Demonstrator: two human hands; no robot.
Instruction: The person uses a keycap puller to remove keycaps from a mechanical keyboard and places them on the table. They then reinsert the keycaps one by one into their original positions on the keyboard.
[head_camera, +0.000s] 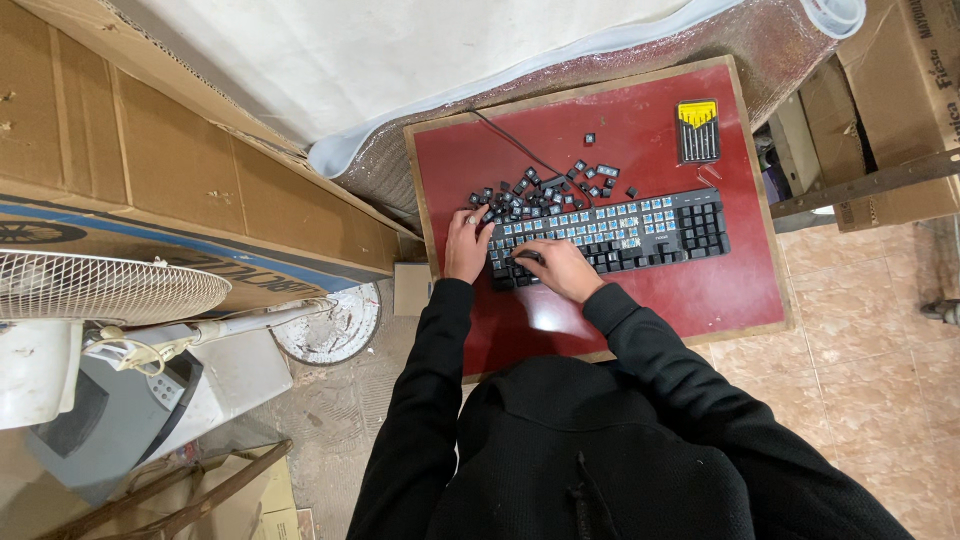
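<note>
A black keyboard (640, 232) lies across a small red table (700, 300); many of its keycaps are off, showing blue switches. Several loose black keycaps (540, 188) are piled just behind its left end. My left hand (467, 245) rests on the keyboard's left end, with a ring on one finger. My right hand (556, 268) is beside it on the lower left keys, fingers curled around something small and dark that I cannot make out. Both arms are in black sleeves.
A black and yellow case of small screwdrivers (698, 130) lies at the table's back right. The keyboard's cable (510, 140) runs to the back left. Cardboard boxes (150, 170), a white fan (100, 290), a grey device (130, 410) and a tiled floor (870, 350) surround the table.
</note>
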